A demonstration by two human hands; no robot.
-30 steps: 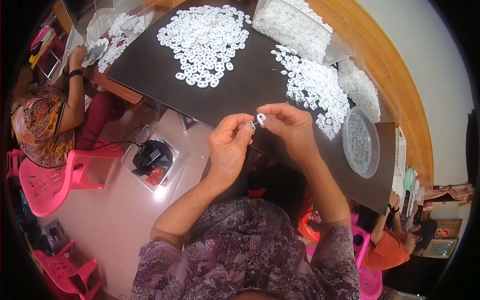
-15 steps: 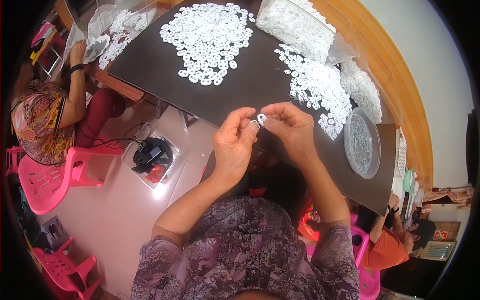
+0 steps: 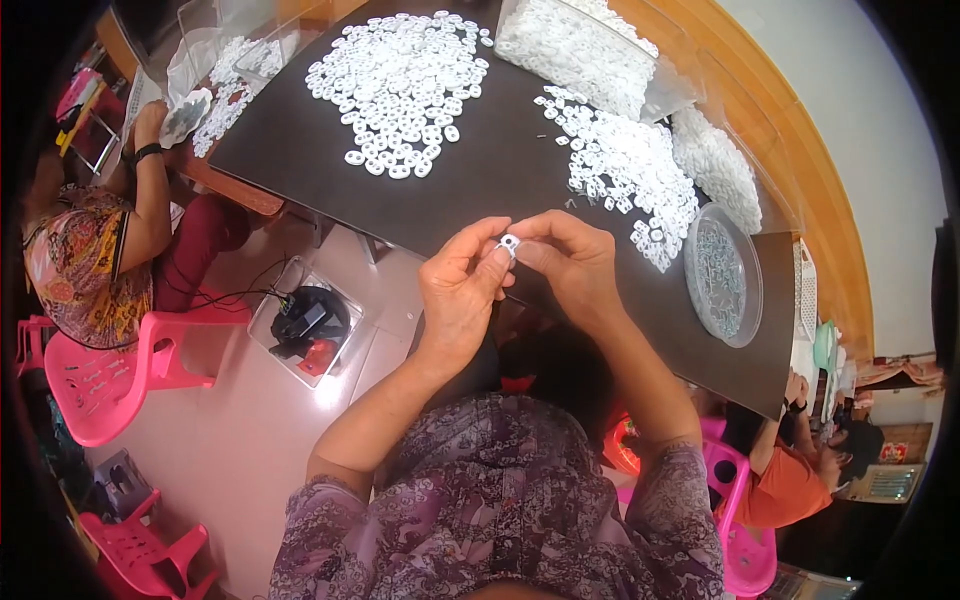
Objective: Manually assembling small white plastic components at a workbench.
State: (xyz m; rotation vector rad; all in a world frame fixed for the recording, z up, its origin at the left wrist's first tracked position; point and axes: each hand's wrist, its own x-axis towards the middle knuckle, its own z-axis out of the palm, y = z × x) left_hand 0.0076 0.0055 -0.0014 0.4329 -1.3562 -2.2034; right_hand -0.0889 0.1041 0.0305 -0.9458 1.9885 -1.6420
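My left hand (image 3: pixel 462 290) and my right hand (image 3: pixel 568 262) meet just above the near edge of the dark counter (image 3: pixel 500 180), and between their fingertips I pinch one small white ring part (image 3: pixel 510 242), held in the air in front of me rather than lying on the counter. Both hands are closed on it, thumbs and forefingers touching the piece from either side. Compared with a second ago, my grip looks the same and the part sits in the same spot between my fingers; only the view has shifted slightly. A spread heap of white rings (image 3: pixel 400 85) lies farther back, a second scatter (image 3: pixel 625 170) to my right, and a round clear dish (image 3: pixel 722 275) sits near the counter's right end.
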